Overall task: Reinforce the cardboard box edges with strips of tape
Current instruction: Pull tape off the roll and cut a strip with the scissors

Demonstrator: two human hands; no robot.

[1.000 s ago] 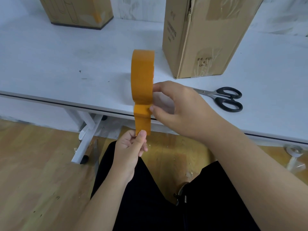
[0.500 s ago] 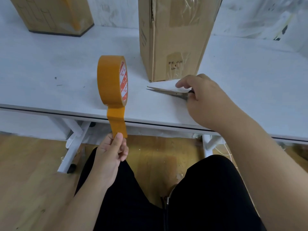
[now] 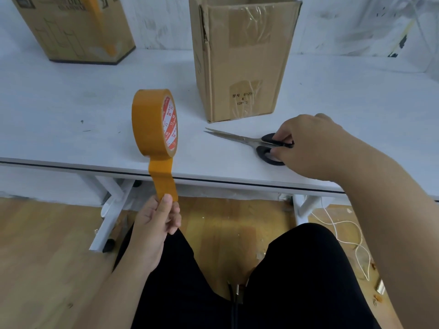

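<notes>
Pinching the free strip [image 3: 164, 180] below the table [image 3: 71, 110] edge, the left hand [image 3: 155, 223] keeps the orange roll [image 3: 152, 123] upright.

An open-topped cardboard box [image 3: 242, 58], creased and patched with glossy clear tape, stands behind; its contents cannot be seen. The black loops of the steel scissors [image 3: 251, 142] are gripped by the right hand [image 3: 313, 146].

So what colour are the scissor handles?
Black, seen in the head view: scissor handles under the right hand.

matt cardboard box [image 3: 240, 55], glossy tape roll [image 3: 152, 122]
</notes>
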